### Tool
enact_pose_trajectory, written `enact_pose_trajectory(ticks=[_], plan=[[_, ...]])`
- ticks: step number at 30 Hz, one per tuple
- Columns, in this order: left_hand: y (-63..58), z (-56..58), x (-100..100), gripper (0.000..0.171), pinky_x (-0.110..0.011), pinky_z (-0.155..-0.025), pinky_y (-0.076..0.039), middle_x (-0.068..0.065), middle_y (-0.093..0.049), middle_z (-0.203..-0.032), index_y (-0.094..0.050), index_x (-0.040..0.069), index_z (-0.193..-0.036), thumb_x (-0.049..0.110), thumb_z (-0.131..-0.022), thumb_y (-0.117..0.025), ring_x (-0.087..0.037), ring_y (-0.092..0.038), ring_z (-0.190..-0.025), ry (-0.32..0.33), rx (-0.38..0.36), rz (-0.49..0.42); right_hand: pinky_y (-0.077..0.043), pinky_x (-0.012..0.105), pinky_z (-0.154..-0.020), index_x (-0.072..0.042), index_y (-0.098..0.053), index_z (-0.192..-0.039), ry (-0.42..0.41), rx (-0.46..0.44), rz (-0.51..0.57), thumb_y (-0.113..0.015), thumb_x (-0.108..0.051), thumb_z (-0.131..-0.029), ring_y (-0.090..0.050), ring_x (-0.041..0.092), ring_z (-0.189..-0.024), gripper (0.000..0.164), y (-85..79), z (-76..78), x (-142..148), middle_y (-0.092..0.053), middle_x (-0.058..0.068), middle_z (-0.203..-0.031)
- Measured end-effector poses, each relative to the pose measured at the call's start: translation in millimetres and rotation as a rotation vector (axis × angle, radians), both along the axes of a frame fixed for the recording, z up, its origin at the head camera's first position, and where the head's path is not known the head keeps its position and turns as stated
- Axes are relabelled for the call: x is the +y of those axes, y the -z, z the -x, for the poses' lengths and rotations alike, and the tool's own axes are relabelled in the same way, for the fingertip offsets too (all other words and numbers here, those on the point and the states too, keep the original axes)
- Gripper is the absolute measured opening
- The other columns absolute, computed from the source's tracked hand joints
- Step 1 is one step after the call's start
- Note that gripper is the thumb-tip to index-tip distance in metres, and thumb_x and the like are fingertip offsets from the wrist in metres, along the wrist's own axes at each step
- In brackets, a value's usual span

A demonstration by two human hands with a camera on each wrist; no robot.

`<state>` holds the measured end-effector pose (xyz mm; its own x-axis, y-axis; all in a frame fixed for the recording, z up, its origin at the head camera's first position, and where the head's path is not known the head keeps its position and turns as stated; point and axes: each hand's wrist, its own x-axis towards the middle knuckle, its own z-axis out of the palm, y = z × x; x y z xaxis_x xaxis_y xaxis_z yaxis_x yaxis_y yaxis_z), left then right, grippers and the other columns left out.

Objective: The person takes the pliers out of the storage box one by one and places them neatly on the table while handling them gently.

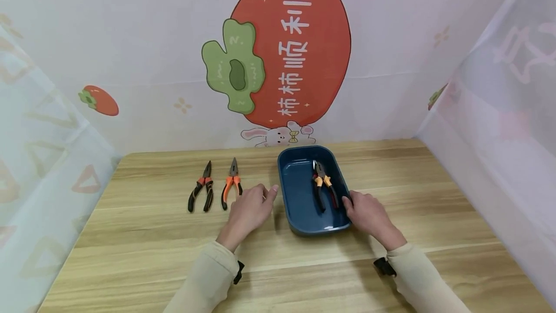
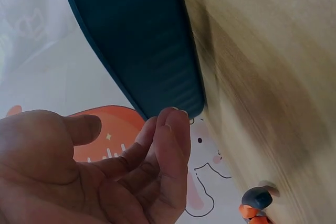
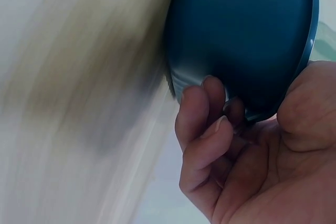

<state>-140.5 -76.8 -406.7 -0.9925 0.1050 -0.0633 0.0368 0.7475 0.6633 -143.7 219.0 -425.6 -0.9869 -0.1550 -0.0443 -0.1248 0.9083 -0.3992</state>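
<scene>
A white backdrop with a large printed red fruit stands behind a pale, wood-grained table; on the table, right of its middle, sits the deep blue tray, a rounded rectangle with a glossy floor, upright walls and a thin rim; the right hand grips the tray's right wall near its near corner, thumb at the rim and bent fingers against the outside; the left hand is loosely curved and holds nothing, its fingertips beside the tray's left wall; whether they touch it I cannot tell.

The orange-and-black pliers lie just beyond the left hand, long tapered nose pointing away, one handle partly hidden by that hand; the dark pliers, black-handled with orange near the pivot, lie to their left, handles spread; the yellow-and-black pliers lie in the tray, toward its right wall, nose pointing away.

There is one tray; two pliers lie on the table and at least one in the tray, where red and silver parts show beside it, perhaps of another tool; two cream sleeves show, with one black wrist piece at each.
</scene>
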Motion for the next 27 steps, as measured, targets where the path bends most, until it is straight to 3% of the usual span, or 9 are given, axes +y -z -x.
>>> enact_pose_trajectory(ticks=[8,14,27], plan=[[6.2,-2.8,-3,0.047,-0.034,-0.049,-0.039,-0.001,-0.056,-0.063,-0.062,0.01,-0.089,0.05,-0.106,-0.045,-0.019,-0.052,-0.053,-0.008,-0.032,0.004,-0.038,0.032,-0.05,-0.005,-0.059,-0.084,0.011,-0.011,0.02,-0.051,-0.019,-0.105,-0.048,0.018,-0.052,0.027,1.8,-1.0,-26,-0.048,0.004,-0.062],[8.9,-4.1,-6,0.046,-0.032,-0.047,-0.036,-0.003,-0.054,-0.061,-0.059,0.01,-0.08,0.047,-0.105,-0.049,-0.019,-0.051,-0.051,-0.031,-0.029,0.031,-0.037,0.031,-0.048,-0.007,-0.058,-0.082,0.017,-0.013,0.031,-0.051,-0.02,-0.105,-0.048,0.017,-0.051,0.028,3.6,-3.3,-42,-0.049,0.004,-0.061],[9.7,-5.0,-12,0.03,-0.035,-0.043,-0.037,-0.007,-0.05,-0.06,-0.057,0.008,-0.08,0.026,-0.104,-0.054,-0.023,-0.048,-0.046,-0.07,0.041,0.18,-0.036,0.031,-0.047,-0.008,-0.057,-0.08,0.013,0.008,0.053,-0.053,-0.021,-0.104,-0.048,0.018,-0.051,0.028,6.1,-3.4,-65,-0.048,0.004,-0.061]])
